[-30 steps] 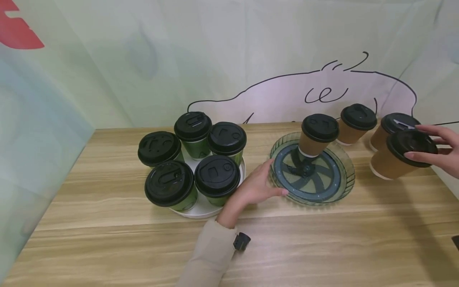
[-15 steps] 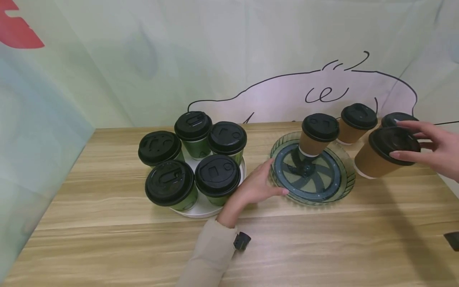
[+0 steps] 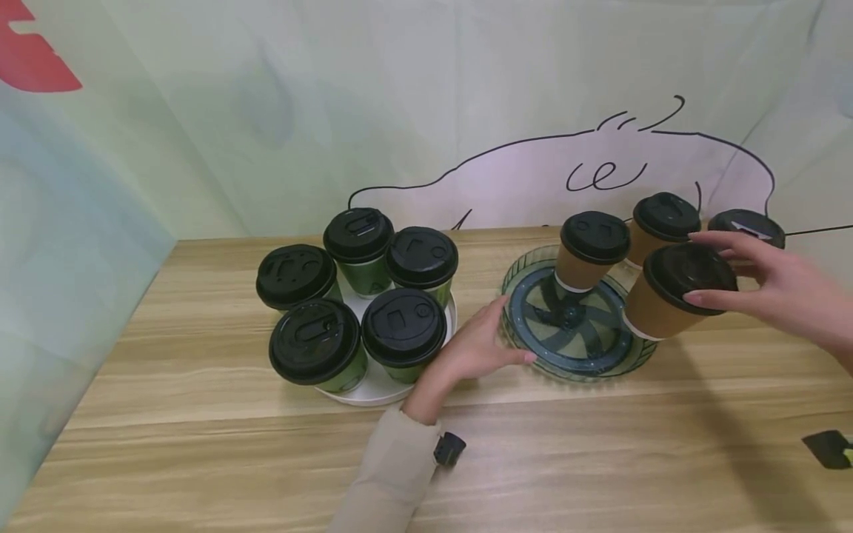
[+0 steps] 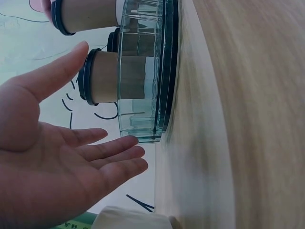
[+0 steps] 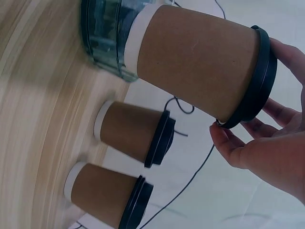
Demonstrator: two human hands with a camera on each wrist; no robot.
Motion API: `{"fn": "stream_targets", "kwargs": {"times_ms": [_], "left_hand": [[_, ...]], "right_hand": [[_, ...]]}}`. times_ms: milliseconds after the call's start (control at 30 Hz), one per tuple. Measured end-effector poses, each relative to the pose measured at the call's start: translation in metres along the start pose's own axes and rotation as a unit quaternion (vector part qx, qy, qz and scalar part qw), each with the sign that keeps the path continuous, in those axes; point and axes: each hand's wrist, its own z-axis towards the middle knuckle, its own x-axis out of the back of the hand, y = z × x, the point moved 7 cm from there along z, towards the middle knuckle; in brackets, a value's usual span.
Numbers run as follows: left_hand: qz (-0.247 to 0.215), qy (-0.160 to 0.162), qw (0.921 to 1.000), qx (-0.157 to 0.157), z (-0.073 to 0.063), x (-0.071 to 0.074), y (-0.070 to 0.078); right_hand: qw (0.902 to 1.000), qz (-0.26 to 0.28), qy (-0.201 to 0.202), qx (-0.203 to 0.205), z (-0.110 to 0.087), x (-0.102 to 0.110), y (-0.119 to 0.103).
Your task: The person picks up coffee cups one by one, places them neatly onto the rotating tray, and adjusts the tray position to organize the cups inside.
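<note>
My right hand [image 3: 776, 289] grips a brown paper coffee cup [image 3: 656, 307] by its black lid, with the thumb on one side and fingers on the other. The cup tilts over the right rim of a clear, greenish round tray [image 3: 586, 364]; in the right wrist view its white base [image 5: 143, 40] overlaps the tray wall. Another brown coffee cup [image 3: 580, 268] stands upright inside the tray at the back. My left hand [image 3: 476, 340] lies at the tray's left side, thumb and fingers spread near the rim. In the left wrist view its palm [image 4: 52, 162] holds nothing.
Two more brown coffee cups, one [image 3: 666, 218] behind the tray and one [image 3: 746, 224] farther right, stand at the table's back. To the left, several green cups with black lids [image 3: 404, 326] crowd a white round plate [image 3: 373, 394]. A printed backdrop [image 3: 266, 111] rises behind the table.
My right hand has carried the brown coffee cup leftward, from the table's right side to over the tray's right rim. The left hand has stayed where it was.
</note>
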Motion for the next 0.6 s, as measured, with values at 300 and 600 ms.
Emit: {"fn": "stream_targets", "kwargs": {"times_ms": [300,600], "left_hand": [[0.001,-0.003,1.0,0.002,0.0,-0.001,-0.001],[0.007,-0.001,1.0,0.001,0.0,0.0,0.0]], "right_hand": [[0.9989,0.03,-0.02,0.029,0.004,-0.016,-0.023],[0.9932,0.051,-0.05,0.092,0.012,-0.036,-0.046]]}}
